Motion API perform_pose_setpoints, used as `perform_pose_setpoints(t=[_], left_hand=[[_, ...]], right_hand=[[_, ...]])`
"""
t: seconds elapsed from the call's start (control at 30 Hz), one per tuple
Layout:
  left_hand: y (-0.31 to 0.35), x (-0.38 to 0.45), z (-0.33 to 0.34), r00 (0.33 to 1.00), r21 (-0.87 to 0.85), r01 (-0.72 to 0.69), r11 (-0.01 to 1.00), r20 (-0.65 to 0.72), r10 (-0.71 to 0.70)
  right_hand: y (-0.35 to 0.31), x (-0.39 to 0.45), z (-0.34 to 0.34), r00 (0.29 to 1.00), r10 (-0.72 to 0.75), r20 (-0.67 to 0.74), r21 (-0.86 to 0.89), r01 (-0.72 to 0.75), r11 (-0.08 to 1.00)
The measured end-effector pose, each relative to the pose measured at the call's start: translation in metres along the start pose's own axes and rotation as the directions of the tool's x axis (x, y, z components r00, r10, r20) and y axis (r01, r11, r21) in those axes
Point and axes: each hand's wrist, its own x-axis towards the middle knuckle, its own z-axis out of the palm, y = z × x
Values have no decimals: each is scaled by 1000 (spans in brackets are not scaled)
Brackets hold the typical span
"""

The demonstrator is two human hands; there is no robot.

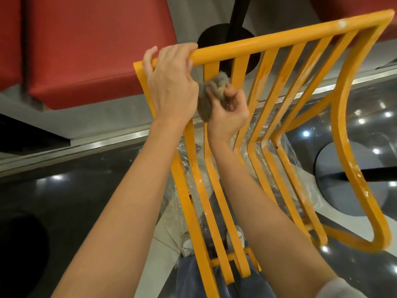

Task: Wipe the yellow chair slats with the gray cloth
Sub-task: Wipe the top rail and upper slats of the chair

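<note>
The yellow chair (266, 117) tilts before you, its slats streaked with pale dust; the gray cloth (211, 94) sits bunched against a slat near the top rail; below lie a glossy dark floor (75, 190) and clear plastic sheeting (193, 186), red seats (90, 46) beyond; your left hand (169, 82) curls over the rail, your right hand (227, 112) pinches the cloth in its grip.

Single head-worn view, wide-angle, looking steeply down and forward; close on yellow chair (279, 100), floor (64, 190) beneath.
</note>
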Motion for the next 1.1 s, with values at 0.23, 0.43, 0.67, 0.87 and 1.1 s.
perform_pose_setpoints(t=[0.23, 0.43, 0.67, 0.87, 1.1], left_hand=[[3, 0, -1, 998, -33, 56, 998, 2, -56], [2, -1, 1, 999, -53, 42, 998, -18, -43], [2, -1, 1, 999, -61, 41, 997, -26, -43], [1, -1, 2, 998, -70, 48, 996, -24, -49], [-1, 0, 0, 999, -85, 41, 996, 13, -40]], right_hand=[[-15, 20, 2, 998, -44, 37, -51, 46, 998], [30, 1, -23, 990, 56, 129, -158, -36, 987], [1, 11, -15, 991, 57, 117, -169, -37, 985], [5, 13, -5, 994, -22, 104, -52, 27, 998], [58, -5, -60, 901, 359, 244, -527, -188, 829]])
